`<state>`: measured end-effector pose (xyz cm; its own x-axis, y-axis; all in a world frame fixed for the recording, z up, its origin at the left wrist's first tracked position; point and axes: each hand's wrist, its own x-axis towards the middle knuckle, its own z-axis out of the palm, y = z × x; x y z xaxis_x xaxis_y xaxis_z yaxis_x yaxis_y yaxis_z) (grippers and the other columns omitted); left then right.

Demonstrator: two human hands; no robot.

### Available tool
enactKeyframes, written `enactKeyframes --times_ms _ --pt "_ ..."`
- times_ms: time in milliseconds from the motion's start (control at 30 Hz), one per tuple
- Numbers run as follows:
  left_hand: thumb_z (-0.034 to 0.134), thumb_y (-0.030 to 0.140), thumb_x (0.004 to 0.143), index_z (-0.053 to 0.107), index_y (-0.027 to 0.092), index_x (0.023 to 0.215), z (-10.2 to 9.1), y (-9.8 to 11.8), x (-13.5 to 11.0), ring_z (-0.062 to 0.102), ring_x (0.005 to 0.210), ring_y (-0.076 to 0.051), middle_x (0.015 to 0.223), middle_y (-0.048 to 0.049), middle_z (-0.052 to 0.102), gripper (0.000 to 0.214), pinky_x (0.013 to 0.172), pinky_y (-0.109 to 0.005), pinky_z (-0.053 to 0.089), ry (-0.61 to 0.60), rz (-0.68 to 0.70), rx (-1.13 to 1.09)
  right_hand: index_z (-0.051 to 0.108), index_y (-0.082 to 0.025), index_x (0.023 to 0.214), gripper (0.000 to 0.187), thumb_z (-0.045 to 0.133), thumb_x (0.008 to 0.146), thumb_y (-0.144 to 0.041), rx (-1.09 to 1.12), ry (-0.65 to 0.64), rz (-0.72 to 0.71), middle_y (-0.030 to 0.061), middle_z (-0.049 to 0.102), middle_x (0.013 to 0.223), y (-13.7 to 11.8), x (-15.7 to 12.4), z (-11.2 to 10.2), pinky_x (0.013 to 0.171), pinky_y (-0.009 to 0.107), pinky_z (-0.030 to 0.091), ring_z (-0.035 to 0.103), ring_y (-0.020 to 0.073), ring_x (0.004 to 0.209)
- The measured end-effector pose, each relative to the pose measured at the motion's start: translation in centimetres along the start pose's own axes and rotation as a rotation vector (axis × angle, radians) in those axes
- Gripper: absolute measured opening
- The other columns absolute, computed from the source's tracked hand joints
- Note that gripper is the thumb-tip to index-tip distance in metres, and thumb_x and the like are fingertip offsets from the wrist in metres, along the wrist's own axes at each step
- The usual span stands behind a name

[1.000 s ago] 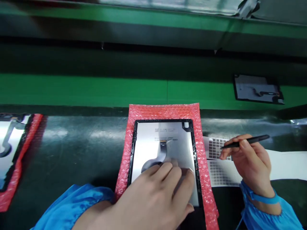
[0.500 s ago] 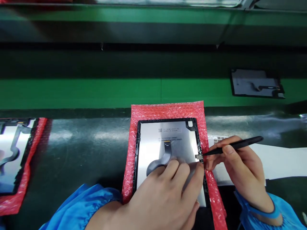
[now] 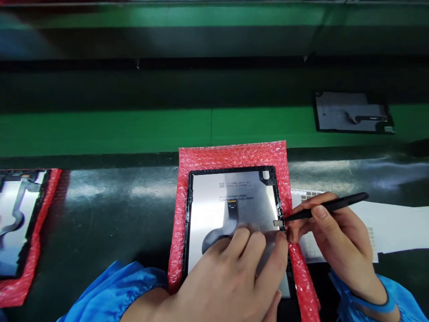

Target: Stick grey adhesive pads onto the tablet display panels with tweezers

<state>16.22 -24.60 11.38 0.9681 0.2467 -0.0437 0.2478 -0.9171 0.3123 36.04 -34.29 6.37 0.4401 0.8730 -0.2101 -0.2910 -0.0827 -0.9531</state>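
A tablet screen panel [image 3: 201, 197], silver-backed with a black frame and a grey flex cable [image 3: 231, 220], lies on a red bubble-wrap bag [image 3: 231, 156]. Across its lower part rests my left hand [image 3: 231, 277], fingers bent but apart, the index fingertip at the panel's right edge. My right hand [image 3: 338, 237] is closed round a slim black pointed tool [image 3: 345, 202]; whether it is tweezers or a pry stick I cannot tell. Its tip meets the right edge beside a small grey tape piece [image 3: 278, 223]. The left thumb is mostly hidden.
White sheets [image 3: 395, 223] with a grid of small pieces lie under and right of my right hand. Another panel [image 3: 351, 112] sits on the green surface [image 3: 150, 129] at the back right. At the left edge, a further panel [image 3: 20, 223] lies on red bubble wrap [image 3: 36, 250].
The view has shifted slightly. Both hands keep almost the same places on the panel, with the tool tip still at the grey tape piece.
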Motion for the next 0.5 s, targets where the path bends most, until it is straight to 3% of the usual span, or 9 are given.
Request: enactKeyframes --times_ms 500 --pt "0.052 0.028 0.095 0.051 0.011 0.145 0.03 -0.17 0.03 0.07 0.096 -0.029 0.109 -0.0106 0.073 0.053 0.072 -0.037 0.064 -0.04 0.017 0.011 0.071 -0.022 0.105 0.015 0.064 0.107 -0.035 0.001 0.023 -0.026 0.0039 0.079 0.08 -0.12 -0.06 0.28 0.062 0.026 0.064 0.076 0.0165 0.062"
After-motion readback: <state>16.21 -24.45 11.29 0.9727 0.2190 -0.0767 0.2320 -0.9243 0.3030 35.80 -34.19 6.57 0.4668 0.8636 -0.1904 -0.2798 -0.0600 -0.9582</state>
